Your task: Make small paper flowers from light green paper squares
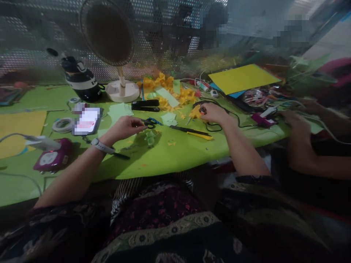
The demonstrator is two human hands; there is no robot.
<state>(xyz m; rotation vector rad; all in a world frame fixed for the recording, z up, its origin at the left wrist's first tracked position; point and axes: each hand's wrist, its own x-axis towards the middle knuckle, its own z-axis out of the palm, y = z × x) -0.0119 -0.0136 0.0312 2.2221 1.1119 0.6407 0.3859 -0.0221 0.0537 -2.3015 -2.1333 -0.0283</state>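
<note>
green table (pixel 164 157), perforated wall (pixel 55 29) behind; can't tell if left fingers (pixel 137 123) or right fingers (pixel 207 107) grip.

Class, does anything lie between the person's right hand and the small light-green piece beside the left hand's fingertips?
Yes: a black-and-yellow cutter lies on the green table between the right hand and the light-green piece. It looks low enough that the hand could probably pass over it.

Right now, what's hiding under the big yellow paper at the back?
Some blue paper pokes out from under the near edge of the yellow paper. The yellow sheet covers the rest, so I can't see how far the blue goes or what else is there.
</note>
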